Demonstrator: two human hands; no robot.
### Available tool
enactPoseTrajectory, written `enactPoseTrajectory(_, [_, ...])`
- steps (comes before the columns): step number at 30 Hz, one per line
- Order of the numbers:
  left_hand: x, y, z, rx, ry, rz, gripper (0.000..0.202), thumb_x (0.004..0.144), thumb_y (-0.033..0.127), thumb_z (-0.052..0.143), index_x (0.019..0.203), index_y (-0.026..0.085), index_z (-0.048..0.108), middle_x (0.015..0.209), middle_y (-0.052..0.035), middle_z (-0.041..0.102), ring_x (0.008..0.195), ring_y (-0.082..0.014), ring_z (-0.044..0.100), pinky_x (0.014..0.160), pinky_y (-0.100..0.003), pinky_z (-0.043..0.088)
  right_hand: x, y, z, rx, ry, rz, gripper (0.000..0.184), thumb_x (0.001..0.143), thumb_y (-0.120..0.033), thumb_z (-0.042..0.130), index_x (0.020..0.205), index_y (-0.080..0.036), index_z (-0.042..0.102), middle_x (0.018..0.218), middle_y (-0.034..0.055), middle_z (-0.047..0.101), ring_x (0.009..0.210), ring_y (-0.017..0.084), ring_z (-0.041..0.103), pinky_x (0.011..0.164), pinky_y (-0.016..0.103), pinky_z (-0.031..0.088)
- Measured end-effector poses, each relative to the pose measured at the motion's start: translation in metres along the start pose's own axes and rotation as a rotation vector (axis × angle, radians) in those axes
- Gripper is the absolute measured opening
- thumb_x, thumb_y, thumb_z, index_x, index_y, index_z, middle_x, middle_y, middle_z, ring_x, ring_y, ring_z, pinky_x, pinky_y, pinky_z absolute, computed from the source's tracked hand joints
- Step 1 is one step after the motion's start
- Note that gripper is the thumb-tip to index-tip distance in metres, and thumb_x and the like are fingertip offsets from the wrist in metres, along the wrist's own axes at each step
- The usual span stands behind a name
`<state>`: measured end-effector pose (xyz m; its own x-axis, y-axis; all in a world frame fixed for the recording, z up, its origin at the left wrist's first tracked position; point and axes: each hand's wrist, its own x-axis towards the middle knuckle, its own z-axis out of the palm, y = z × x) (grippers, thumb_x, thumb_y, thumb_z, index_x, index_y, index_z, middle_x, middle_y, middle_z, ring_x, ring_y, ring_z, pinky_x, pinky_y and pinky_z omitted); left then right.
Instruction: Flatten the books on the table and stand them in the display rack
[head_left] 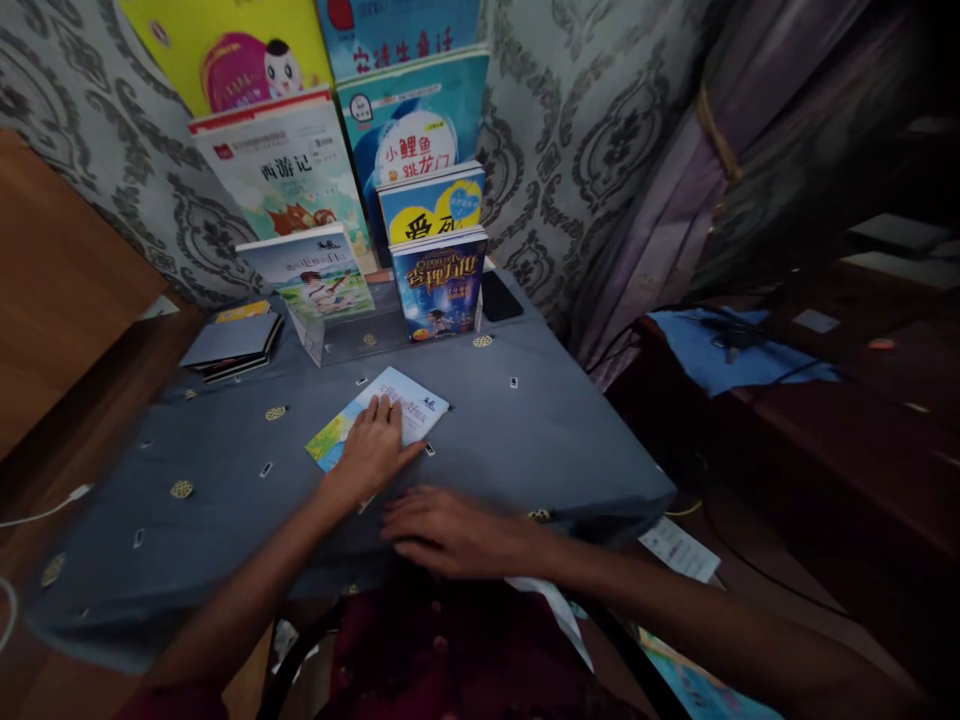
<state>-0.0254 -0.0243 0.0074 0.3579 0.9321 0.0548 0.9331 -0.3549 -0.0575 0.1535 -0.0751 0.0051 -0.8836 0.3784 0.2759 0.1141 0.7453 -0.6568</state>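
A thin paperback book (420,400) with a pale blue, green and yellow cover lies on the cloth-covered table (570,430). My left hand (376,440) rests flat on its cover, fingers stretched out over the printed title and thumb apart to the right. The hand hides part of the lower cover. My right hand (450,530) is at the near edge of the table, in front of my body and apart from the book. Its fingers are extended and slightly blurred, with nothing seen in them.
Behind the book, a clear stand (360,338) holds several upright books, among them a dark blue book (442,290). A phone (501,296) lies to its right, and a small stack of books (231,342) to its left. A white sheet (681,548) lies below the table's right side.
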Motion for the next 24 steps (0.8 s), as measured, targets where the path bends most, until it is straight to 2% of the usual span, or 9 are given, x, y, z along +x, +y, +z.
enactPoseTrajectory(2, [-0.002, 0.009, 0.003, 0.044, 0.024, -0.018, 0.058, 0.099, 0.046, 0.048, 0.138, 0.004, 0.046, 0.145, -0.0271, 0.050, 0.139, -0.0387, 0.044, 0.109, -0.049, 0.042, -0.003, 0.014, -0.016, 0.054, 0.087, 0.099, 0.026, 0.098, -0.022, 0.052, 0.114, -0.018, 0.072, 0.109, 0.0076, 0.077, 0.102, 0.020, 0.071, 0.095, 0.035, 0.053])
enactPoseTrajectory(5, [-0.004, 0.020, 0.004, 0.106, 0.073, 0.014, 0.039, 0.100, 0.032, 0.048, 0.130, 0.009, 0.055, 0.137, -0.0211, 0.060, 0.130, -0.0337, 0.053, 0.104, -0.045, 0.047, -0.005, 0.041, -0.041, 0.069, 0.325, 0.267, 0.028, 0.098, -0.025, 0.049, 0.112, -0.021, 0.073, 0.102, 0.0059, 0.078, 0.090, 0.020, 0.073, 0.084, 0.035, 0.056])
enactPoseTrajectory(7, [-0.003, 0.025, 0.002, 0.140, 0.096, 0.038, 0.032, 0.099, 0.028, 0.048, 0.123, 0.010, 0.059, 0.128, -0.0199, 0.065, 0.123, -0.0321, 0.058, 0.099, -0.044, 0.050, -0.004, 0.060, -0.054, 0.063, 0.513, 0.361, 0.030, 0.098, -0.028, 0.048, 0.115, -0.021, 0.071, 0.102, 0.0062, 0.078, 0.090, 0.022, 0.073, 0.081, 0.035, 0.056])
enactPoseTrajectory(9, [-0.002, 0.028, -0.001, 0.159, 0.085, 0.040, 0.028, 0.099, 0.027, 0.047, 0.118, 0.011, 0.061, 0.120, -0.0195, 0.067, 0.118, -0.0320, 0.060, 0.094, -0.043, 0.053, -0.002, 0.077, -0.062, 0.074, 0.621, 0.396, 0.033, 0.098, -0.029, 0.046, 0.121, -0.021, 0.067, 0.104, 0.0069, 0.078, 0.095, 0.023, 0.073, 0.083, 0.037, 0.056])
enactPoseTrajectory(14, [-0.001, 0.030, -0.013, 0.089, 0.003, 0.038, 0.027, 0.102, 0.021, 0.039, 0.107, 0.012, 0.064, 0.108, -0.0174, 0.069, 0.114, -0.0313, 0.061, 0.087, -0.042, 0.055, -0.003, 0.097, -0.062, 0.099, 0.701, 0.400, 0.038, 0.099, -0.029, 0.042, 0.130, -0.020, 0.060, 0.106, 0.0075, 0.078, 0.096, 0.023, 0.072, 0.089, 0.041, 0.054])
enactPoseTrajectory(17, [0.000, 0.029, -0.020, 0.074, -0.032, 0.017, 0.029, 0.103, 0.021, 0.036, 0.103, 0.013, 0.064, 0.104, -0.0167, 0.069, 0.108, -0.0303, 0.063, 0.080, -0.040, 0.056, -0.007, 0.097, -0.058, 0.088, 0.731, 0.406, 0.039, 0.100, -0.032, 0.041, 0.134, -0.022, 0.057, 0.111, 0.0075, 0.077, 0.097, 0.023, 0.071, 0.090, 0.042, 0.054])
enactPoseTrajectory(24, [0.002, 0.029, -0.030, 0.070, -0.042, -0.017, 0.031, 0.102, 0.020, 0.035, 0.097, 0.015, 0.065, 0.097, -0.0149, 0.069, 0.098, -0.0274, 0.068, 0.075, -0.037, 0.056, -0.010, 0.090, -0.056, 0.051, 0.742, 0.346, 0.040, 0.102, -0.034, 0.038, 0.137, -0.023, 0.053, 0.118, 0.0080, 0.073, 0.116, 0.023, 0.065, 0.103, 0.045, 0.048])
